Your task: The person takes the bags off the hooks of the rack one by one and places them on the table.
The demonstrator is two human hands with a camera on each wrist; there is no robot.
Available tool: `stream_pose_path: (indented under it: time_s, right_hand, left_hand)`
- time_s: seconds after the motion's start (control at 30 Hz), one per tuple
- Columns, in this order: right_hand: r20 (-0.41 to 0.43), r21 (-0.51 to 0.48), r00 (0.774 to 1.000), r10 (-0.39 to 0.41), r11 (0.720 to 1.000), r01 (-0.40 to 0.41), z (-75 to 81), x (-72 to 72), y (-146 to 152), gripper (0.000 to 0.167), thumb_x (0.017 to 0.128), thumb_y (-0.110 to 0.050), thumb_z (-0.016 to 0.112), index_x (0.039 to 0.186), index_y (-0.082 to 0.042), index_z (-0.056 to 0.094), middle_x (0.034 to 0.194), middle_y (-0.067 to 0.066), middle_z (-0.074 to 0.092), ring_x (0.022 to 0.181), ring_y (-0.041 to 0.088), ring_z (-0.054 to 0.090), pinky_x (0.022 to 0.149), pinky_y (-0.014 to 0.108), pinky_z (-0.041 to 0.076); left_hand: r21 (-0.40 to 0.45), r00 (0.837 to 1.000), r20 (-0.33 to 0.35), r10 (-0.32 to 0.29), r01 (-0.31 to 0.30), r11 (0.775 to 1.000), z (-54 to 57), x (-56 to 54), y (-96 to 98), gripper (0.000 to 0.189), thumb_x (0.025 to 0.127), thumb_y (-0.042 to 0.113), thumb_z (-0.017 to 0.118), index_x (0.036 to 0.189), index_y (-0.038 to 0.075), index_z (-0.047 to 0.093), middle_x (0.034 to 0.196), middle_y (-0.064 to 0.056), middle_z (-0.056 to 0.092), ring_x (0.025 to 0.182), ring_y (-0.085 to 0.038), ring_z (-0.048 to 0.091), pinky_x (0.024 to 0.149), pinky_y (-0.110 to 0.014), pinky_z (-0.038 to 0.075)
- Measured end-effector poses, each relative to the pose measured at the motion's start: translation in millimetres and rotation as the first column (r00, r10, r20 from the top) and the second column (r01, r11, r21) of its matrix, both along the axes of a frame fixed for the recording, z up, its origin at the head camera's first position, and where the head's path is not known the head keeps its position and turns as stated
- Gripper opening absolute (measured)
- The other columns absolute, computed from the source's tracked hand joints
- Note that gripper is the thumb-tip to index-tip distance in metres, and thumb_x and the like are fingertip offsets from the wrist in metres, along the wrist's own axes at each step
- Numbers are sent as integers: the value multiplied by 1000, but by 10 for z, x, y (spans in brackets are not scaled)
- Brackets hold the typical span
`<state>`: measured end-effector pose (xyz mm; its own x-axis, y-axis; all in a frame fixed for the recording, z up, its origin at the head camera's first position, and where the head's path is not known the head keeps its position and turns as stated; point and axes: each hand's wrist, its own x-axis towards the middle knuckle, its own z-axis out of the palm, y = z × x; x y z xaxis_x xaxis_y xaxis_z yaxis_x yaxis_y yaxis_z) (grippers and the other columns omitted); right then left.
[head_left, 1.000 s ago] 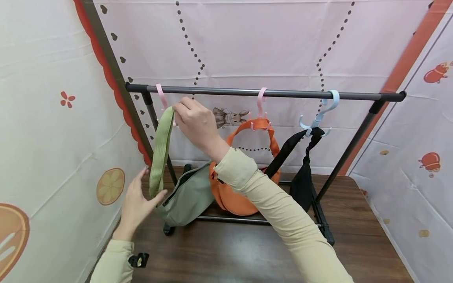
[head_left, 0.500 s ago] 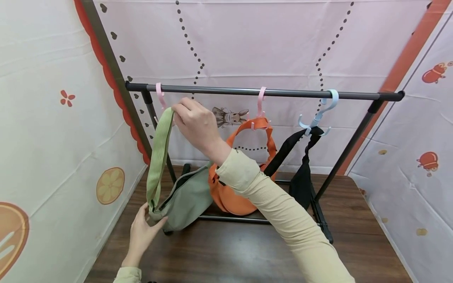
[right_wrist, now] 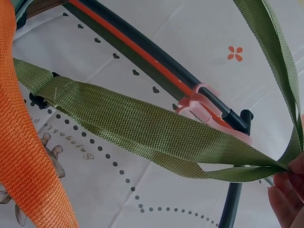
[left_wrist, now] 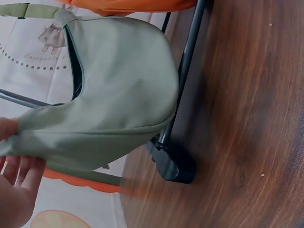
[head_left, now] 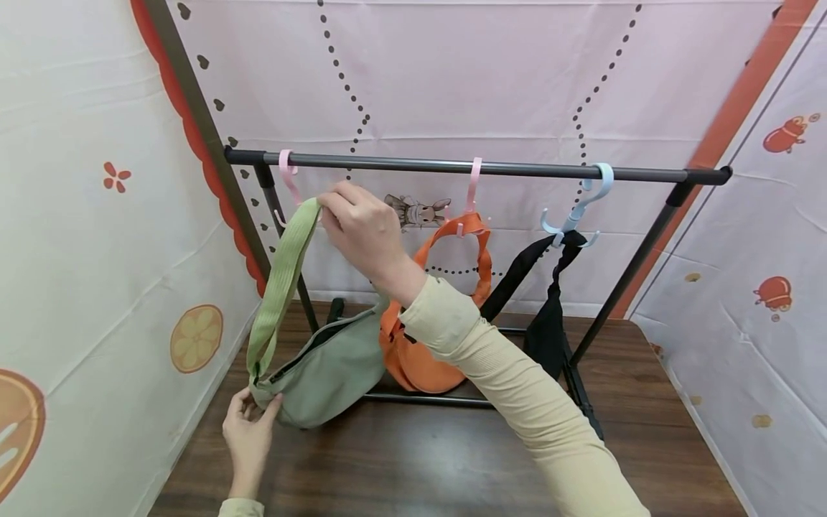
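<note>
With right fingers [head_left: 342, 207] pinches the green strap [head_left: 281, 276]; below them, with left fingers [left_wrist: 32, 176], holds the grey-green bag [head_left: 339, 373] at its end.

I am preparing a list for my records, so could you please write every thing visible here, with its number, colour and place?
Wood-grain surface: one, brown, at the bottom
Printed cloth: number of pieces unclear, mostly white and pinkish, behind and at both sides
Rack: one, black, on the wood-grain surface
Pink hooks: two, pink, left end and middle of the rack's bar
Blue hook: one, light blue, right on the bar
Green bag: one, grey-green with lighter strap, leftmost
Orange bag: one, orange, hanging in the middle
Black bag: one, black, rightmost
Sleeves: two, pale yellow, on the arms
Left hand: one, pinching the green bag's end
Right hand: one, pinching the strap
</note>
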<state>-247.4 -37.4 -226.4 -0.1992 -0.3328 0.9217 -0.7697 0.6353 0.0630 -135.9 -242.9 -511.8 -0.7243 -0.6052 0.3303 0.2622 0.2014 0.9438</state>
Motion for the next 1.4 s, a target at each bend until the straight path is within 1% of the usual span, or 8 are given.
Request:
stream_pose_path:
  time_s: [0.2, 0.3, 0.53, 0.6, 0.83, 0.87, 1.13, 1.4]
  right_hand:
    - [3, -10, 1000, -5, 1000, 5, -7, -18, 43, 21, 83, -1, 50, 82, -6, 70, 78, 1, 63, 71, 12, 60, 63, 19, 49]
    - [22, -1, 1000, -15, 1000, 15, -16, -44, 67, 21, 84, -1, 49, 83, -6, 70, 80, 1, 63, 72, 12, 60, 64, 19, 49]
    - [114, 46, 991, -66, 997, 61, -126, -140, 117, 19, 85, -2, 52, 87, -6, 70, 83, 3, 64, 74, 13, 61, 65, 20, 50]
    - [135, 58, 987, -88, 995, 81, -171, -174, 129, 19, 86, -3, 52, 88, -6, 71, 84, 2, 65, 75, 13, 62, 65, 20, 50]
    - [212, 79, 970, -120, 991, 106, -309, -273, 158, 19, 87, -3, 53, 90, -7, 71, 86, 2, 65, 77, 13, 62, 66, 22, 50]
    - [219, 84, 968, -125, 990, 109, -331, -285, 160, 18, 87, -3, 53, 90, -7, 71, 87, 2, 65, 77, 14, 62, 67, 22, 50]
    - [274, 113, 951, -144, 987, 117, -497, -349, 154, 17, 88, -4, 53, 90, -8, 70, 88, 3, 65, 77, 14, 62, 63, 23, 51]
    - [288, 146, 942, -169, 981, 131, -642, -406, 95, 19, 88, -4, 53, 89, -7, 71, 87, 3, 66, 76, 14, 63, 61, 23, 51]
  left_hand:
    - [96, 991, -43, 130, -125, 987, 154, 42, 3, 30, 72, -5, 71, 100, 1, 62, 86, 10, 61, 77, 1, 58, 63, -6, 45]
    - [138, 988, -122, 94, -77, 987, 109, 35, -76, 31, 70, -8, 71, 99, -3, 63, 86, 4, 66, 77, -4, 61, 64, -9, 47]
    - [135, 964, -267, -7, 45, 990, -1224, -406, -849, 45, 64, -9, 77, 106, -5, 62, 100, -15, 67, 89, -17, 64, 67, -15, 50]
    - [80, 962, -273, -35, 59, 995, -1330, -417, -929, 45, 64, -9, 76, 106, -7, 61, 101, -17, 66, 91, -19, 64, 69, -16, 50]
    - [119, 899, -420, -124, 190, 975, -489, -33, -558, 36, 63, -17, 72, 97, -13, 62, 88, -15, 69, 78, -13, 64, 66, -15, 48]
    - [97, 902, -417, -111, 166, 981, -566, -63, -610, 37, 63, -19, 71, 98, -16, 60, 87, -15, 68, 77, -13, 64, 65, -13, 48]
    - [103, 878, -457, -142, 211, 972, -280, 92, -552, 31, 65, -17, 70, 95, -17, 61, 88, -16, 68, 83, -16, 64, 74, -16, 49]
    - [-21, 958, -285, -22, 17, 1000, 465, 398, -215, 21, 67, -26, 60, 87, -22, 58, 80, 6, 68, 75, -3, 64, 71, -14, 50]
